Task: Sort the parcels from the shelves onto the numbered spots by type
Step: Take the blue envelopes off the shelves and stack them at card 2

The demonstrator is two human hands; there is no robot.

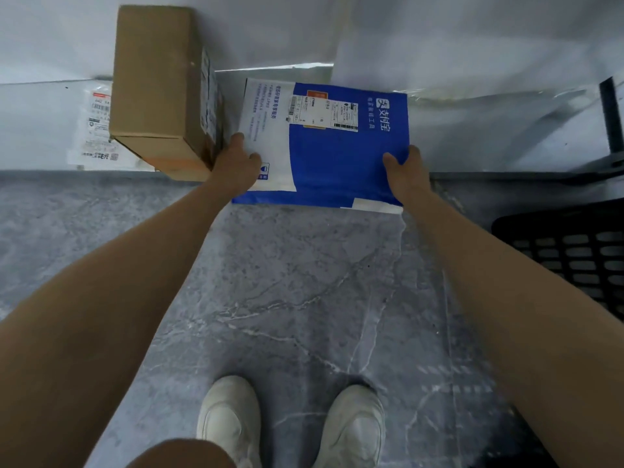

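A flat blue and white parcel (334, 153) with a shipping label lies half on the white shelf (472, 143), its near edge past the shelf's front. My left hand (236, 163) grips its left side. My right hand (407, 173) grips its right side, thumb on top. To the left of the parcel a brown cardboard box (158, 86) stands upright on the shelf, touching my left hand's side. A white plastic mailer (96, 130) with labels lies flat behind and left of the box, partly hidden by it.
Grey marble-patterned floor (287, 298) lies below the shelf, with my two white shoes (290, 423) on it. A black perforated crate (574, 251) sits at the right edge. A dark shelf post (611, 116) stands at the far right.
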